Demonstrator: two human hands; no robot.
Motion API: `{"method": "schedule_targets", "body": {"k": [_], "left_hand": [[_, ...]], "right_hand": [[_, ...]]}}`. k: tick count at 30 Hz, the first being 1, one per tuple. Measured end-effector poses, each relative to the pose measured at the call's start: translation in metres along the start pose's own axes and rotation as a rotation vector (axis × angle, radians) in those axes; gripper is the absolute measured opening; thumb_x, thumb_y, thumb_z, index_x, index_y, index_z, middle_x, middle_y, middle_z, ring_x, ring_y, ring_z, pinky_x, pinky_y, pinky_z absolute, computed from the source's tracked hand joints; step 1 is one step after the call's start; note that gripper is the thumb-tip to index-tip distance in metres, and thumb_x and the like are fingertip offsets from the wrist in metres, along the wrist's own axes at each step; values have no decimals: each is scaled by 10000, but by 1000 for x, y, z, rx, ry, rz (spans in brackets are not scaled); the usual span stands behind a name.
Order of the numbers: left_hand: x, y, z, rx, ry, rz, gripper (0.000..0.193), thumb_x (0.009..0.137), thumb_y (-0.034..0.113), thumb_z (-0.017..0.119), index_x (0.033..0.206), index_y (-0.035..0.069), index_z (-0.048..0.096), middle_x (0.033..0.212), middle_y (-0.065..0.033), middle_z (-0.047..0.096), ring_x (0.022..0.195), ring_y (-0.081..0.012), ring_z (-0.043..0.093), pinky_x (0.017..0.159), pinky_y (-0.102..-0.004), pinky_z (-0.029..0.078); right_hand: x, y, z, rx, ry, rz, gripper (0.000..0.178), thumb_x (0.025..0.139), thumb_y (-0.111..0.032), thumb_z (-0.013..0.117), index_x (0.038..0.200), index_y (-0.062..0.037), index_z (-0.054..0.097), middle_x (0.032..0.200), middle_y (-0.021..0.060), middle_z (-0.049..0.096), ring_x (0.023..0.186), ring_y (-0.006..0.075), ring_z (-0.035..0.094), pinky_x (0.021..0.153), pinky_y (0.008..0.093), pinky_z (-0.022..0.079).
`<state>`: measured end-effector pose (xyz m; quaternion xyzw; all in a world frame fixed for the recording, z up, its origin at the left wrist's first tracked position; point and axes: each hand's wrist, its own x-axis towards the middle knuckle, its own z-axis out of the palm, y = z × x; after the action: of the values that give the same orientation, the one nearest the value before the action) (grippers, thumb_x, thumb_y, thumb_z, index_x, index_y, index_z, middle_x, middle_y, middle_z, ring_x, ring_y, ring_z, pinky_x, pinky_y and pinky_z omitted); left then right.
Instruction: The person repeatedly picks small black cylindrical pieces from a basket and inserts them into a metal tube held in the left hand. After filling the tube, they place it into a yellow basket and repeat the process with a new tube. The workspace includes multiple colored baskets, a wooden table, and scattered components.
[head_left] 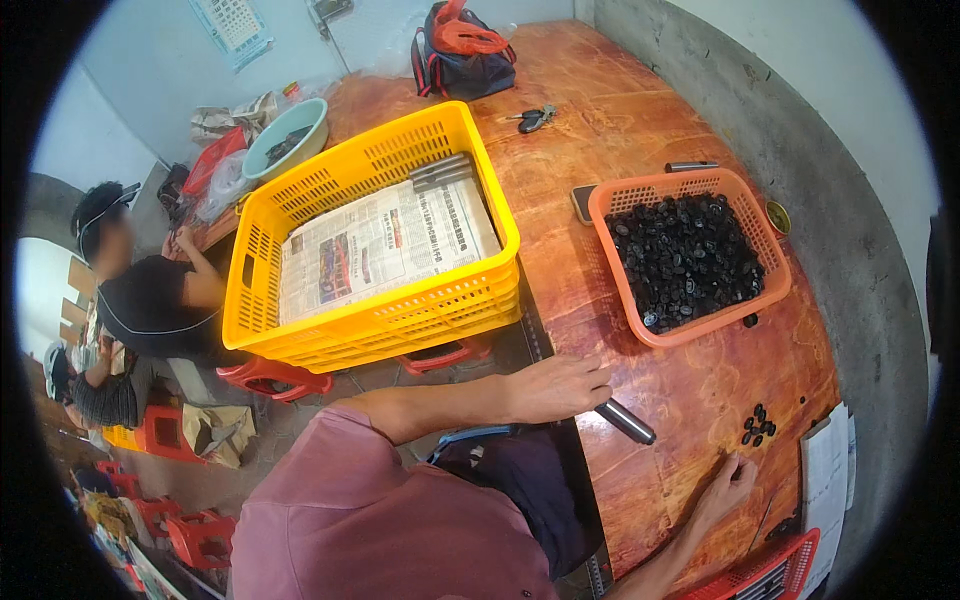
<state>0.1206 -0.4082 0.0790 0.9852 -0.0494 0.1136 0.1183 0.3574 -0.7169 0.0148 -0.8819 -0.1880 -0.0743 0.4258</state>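
My left hand [562, 388] is closed around the upper end of a dark grey metal cylinder [627, 423], which lies slanted at the table's near edge. Farther right, my right hand [728, 489] has its fingers curled together; whatever they pinch, if anything, is too small to make out. Just beyond those fingertips is a loose cluster of several small black oval parts [759, 427] on the table. An orange plastic basket [640, 333] holds a heap of similar black parts [687, 255] beyond my hands.
Left of the orange basket stands a stack of yellow crates [375, 338], newspaper and metal cylinders [442, 172] in the top one. Another cylinder [692, 166], a phone [582, 204] and keys [535, 119] lie on the table [590, 90]. A red basket [790, 565] borders my right forearm. Another person [155, 280] sits at left.
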Motion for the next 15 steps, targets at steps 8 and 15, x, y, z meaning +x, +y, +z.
{"method": "schedule_targets", "body": {"k": [8, 15], "left_hand": [[-37, -23, -120, -44, 379, -130, 343, 838, 166, 792, 1149, 51, 706, 1062, -114, 706, 985, -297, 682, 858, -419, 554], [-114, -187, -189, 234, 679, -689, 319, 872, 103, 756, 1175, 23, 698, 1056, -171, 712, 941, -311, 694, 837, -384, 545]], "right_hand": [[0, 2, 3, 37, 14, -81, 304, 1029, -208, 608, 863, 41, 555, 830, 100, 471, 773, 247, 461, 705, 387, 397], [1, 17, 2, 8, -9, -79, 331, 1039, -235, 601, 865, 42, 548, 834, 98, 466, 777, 239, 463, 701, 385, 398]]}}
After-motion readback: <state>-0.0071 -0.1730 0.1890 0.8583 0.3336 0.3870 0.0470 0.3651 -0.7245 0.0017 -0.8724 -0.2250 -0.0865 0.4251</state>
